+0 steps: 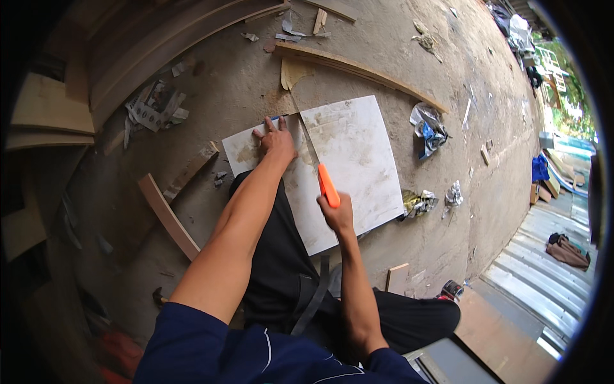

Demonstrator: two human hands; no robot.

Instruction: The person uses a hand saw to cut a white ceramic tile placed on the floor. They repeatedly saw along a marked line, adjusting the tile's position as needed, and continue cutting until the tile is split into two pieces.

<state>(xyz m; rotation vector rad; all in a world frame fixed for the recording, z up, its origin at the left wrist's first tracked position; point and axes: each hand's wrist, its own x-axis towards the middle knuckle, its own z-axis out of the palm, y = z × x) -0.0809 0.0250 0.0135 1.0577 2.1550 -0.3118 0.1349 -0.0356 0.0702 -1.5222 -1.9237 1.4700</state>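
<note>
A white square board [348, 153], smudged with dirt, lies on the concrete floor in front of me. My left hand [275, 139] presses flat on its left part, fingers spread, next to a straight cut line running down the board. My right hand [337, 213] grips an orange-handled cutter [328, 185], its blade end resting on that line near the board's middle. A knee in black trousers rests on the board's near edge.
A long curved wooden strip [358, 69] lies beyond the board. Short wood offcuts [167, 214] sit to the left, crumpled paper and plastic scraps [427, 128] to the right. Stacked boards [48, 105] are at far left; corrugated metal sheets [543, 256] at right.
</note>
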